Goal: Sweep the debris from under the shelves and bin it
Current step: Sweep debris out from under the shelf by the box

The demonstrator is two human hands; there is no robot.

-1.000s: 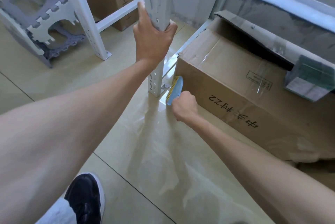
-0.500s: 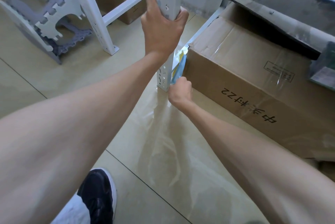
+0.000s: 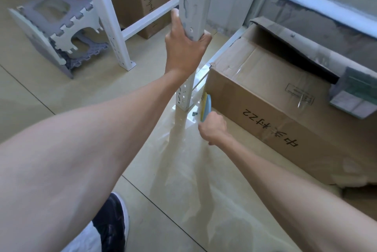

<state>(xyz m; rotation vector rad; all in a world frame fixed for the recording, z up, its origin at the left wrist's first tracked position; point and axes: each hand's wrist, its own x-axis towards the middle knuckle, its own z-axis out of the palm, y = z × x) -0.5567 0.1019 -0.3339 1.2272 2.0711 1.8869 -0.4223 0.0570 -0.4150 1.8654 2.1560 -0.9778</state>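
Since the prior frame we have drawn the brush (image 3: 206,106) back from the gap | brush stands on edge between the shelf upright (image 3: 184,96) foot and cardboard box (image 3: 265,96) | right hand (image 3: 213,127) fingers curled round its handle | left hand (image 3: 184,49) fingers wrapped round the upright

Glossy floor tiles (image 3: 142,170) (cardboard box (image 3: 275,80))

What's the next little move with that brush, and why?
Probably draw the brush out toward the floor near the person: the right hand holds it on edge in the narrow gap between post and box, while the left hand grips the post.
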